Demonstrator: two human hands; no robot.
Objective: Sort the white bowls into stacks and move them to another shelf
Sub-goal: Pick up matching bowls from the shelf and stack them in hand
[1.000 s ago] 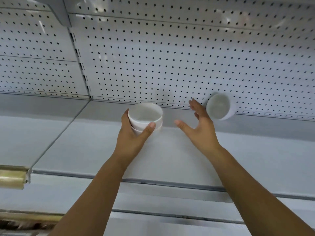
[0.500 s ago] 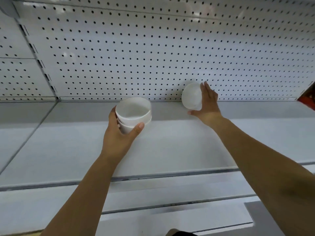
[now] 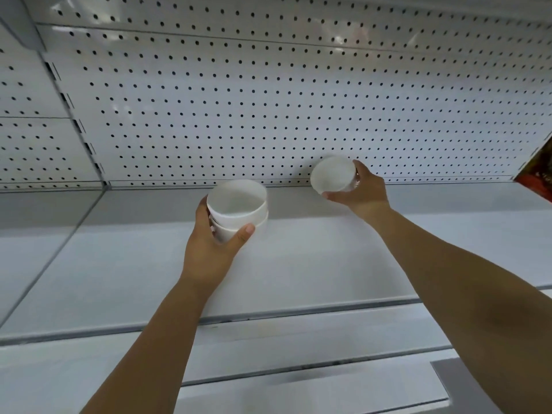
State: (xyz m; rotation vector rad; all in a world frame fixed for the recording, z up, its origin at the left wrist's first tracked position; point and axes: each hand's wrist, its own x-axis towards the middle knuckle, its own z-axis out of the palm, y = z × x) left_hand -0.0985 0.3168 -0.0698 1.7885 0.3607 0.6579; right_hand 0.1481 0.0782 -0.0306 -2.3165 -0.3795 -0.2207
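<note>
My left hand point(image 3: 213, 252) grips a stack of two nested white bowls point(image 3: 237, 209), held above the middle of the white shelf point(image 3: 298, 264) with its opening facing up toward me. To the right, my right hand point(image 3: 363, 189) is closed around a single white bowl point(image 3: 332, 177) near the back of the shelf, by the pegboard wall. That bowl is tipped on its side, its opening turned to the left and toward me. I cannot tell whether it touches the shelf.
A white pegboard point(image 3: 268, 100) forms the back wall. A lower shelf edge point(image 3: 268, 339) runs across below my arms. A red-brown package point(image 3: 537, 171) shows at the far right edge. A neighbouring shelf bay point(image 3: 38, 222) lies to the left.
My right hand went from open and reaching to closed around the single bowl at the back wall. The left hand kept hold of its stack. The camera view shifted.
</note>
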